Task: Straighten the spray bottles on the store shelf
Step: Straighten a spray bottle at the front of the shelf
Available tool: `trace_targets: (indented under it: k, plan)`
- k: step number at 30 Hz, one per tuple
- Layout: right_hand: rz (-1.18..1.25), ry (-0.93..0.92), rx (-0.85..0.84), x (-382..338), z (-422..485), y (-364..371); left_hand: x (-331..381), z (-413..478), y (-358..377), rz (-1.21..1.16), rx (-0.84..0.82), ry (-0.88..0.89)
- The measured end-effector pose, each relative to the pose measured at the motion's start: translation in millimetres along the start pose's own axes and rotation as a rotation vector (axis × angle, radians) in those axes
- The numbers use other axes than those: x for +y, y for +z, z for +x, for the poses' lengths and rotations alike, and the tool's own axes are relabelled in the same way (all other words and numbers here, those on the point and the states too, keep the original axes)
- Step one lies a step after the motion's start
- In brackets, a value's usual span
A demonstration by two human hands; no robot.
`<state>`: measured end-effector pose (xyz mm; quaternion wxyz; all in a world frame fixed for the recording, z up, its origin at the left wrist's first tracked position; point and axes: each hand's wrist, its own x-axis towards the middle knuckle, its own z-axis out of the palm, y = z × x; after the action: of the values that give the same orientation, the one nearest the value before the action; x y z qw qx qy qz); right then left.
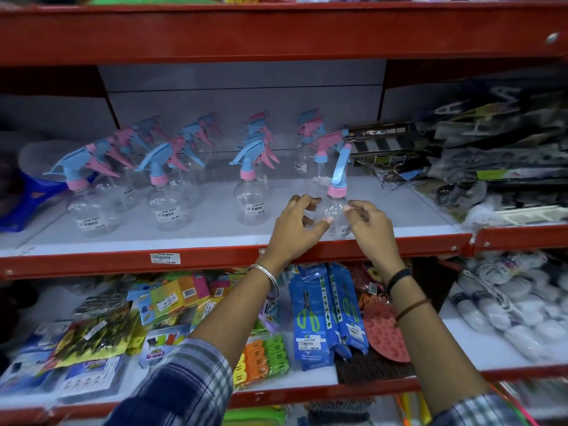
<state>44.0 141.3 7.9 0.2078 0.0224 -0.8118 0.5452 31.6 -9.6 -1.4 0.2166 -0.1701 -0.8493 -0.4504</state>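
Note:
Several clear spray bottles with blue and pink trigger heads stand in rows on the grey middle shelf point(215, 232). The front right bottle point(336, 192) has a pink collar and a blue trigger and stands upright near the shelf's front edge. My left hand point(295, 226) cups its left side with thumb and fingers curled around the clear body. My right hand point(368, 222) touches its right side with the fingertips. To the left stand further front-row bottles point(250, 198) point(167, 204) point(89, 210) with price labels.
A red shelf lip point(123, 259) carries a price tag. Packaged dark goods point(461, 155) pile up at the shelf's right. A blue plastic item point(21, 198) sits at the far left. The lower shelf holds blue scissor packs point(325, 312), coloured packets and white items point(507, 305).

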Motion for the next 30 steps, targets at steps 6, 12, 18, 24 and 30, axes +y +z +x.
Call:
trace_targets:
  k: [6, 12, 18, 24, 30]
  plan:
    - [0.031, 0.015, 0.121, -0.2, -12.8, 6.8, 1.1, -4.0, -3.1, -0.052, -0.029, 0.005]
    - [0.104, -0.390, 0.243, -23.2, -65.5, 50.6, -14.3, -19.1, -29.4, -0.370, 0.602, -0.146]
    - [0.083, -0.182, -0.096, -48.0, -21.2, 109.9, -65.7, 22.1, -90.1, -0.268, 0.436, -0.429]
    - [0.155, 0.128, -0.322, -58.7, 25.3, 147.9, -77.2, 32.3, -108.7, -0.234, 0.044, -0.369]
    - [0.137, 0.109, -0.245, -59.4, 20.3, 146.8, -73.6, 22.0, -118.5, -0.236, 0.019, -0.292]
